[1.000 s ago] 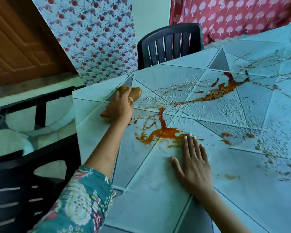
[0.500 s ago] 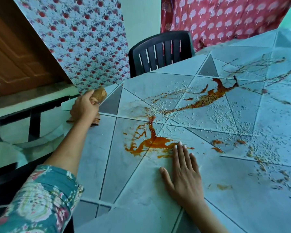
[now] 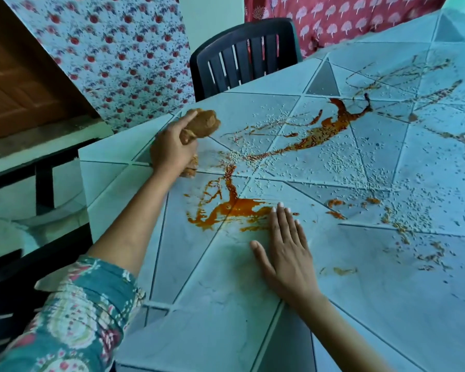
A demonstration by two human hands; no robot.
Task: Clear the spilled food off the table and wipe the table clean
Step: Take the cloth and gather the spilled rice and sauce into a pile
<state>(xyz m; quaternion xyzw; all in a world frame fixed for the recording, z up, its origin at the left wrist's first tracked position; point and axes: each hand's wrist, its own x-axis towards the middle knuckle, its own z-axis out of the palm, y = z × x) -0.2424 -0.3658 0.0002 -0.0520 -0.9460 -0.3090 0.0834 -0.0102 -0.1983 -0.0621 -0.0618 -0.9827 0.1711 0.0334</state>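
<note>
Lower left of the frame: a floral sleeve is seen, and a bare forearm is stretched from it up across the pale tiled table. Just right of centre, the right hand is laid flat on the tabletop, fingers straight and kept close together, thumb spread out to the left, nothing gripped. Its fingertips are set right at the edge of the orange sauce puddle, which is spread just above them at mid-frame, with thin splashes thrown off to its left.

Up and left of the puddle, the left hand is found near the table's left edge. Its fingers are curled tight round a bunched brown cloth; one wad is pushed out above the knuckles, and a smaller end is shown below the hand, at the tabletop.

Right of the cloth, white rice grains are scattered thickly across the centre and right of the frame. A long sauce streak is drawn through them towards the upper right, and thinner dried smears are seen beyond.

At top centre a black slatted chair is tucked against the far edge of the table.
</note>
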